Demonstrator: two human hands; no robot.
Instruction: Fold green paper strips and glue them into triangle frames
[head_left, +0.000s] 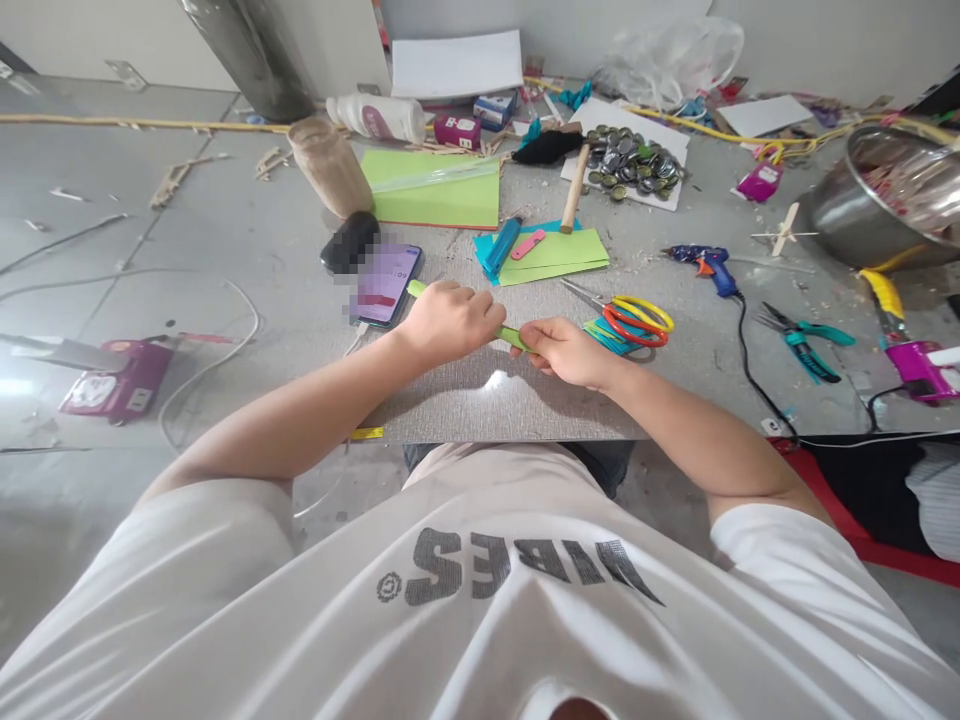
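A thin rolled tube of light green paper (511,337) lies across a grey board (480,400) in front of me. My left hand (450,320) is closed around its left half, and one end of the roll pokes out past my knuckles toward a phone (384,283). My right hand (566,350) pinches the roll's right end. Just right of that hand lie red-and-yellow scissors (634,318) on scraps of teal paper.
Green and teal paper sheets (555,250), a blue cutter (501,247), a hammer (574,190), bottle caps (634,160), a blue glue gun (709,265) with its black cord, teal pliers (802,340), a steel bowl (885,195), a glue bottle (379,115) and a brown cup (328,165) surround the board.
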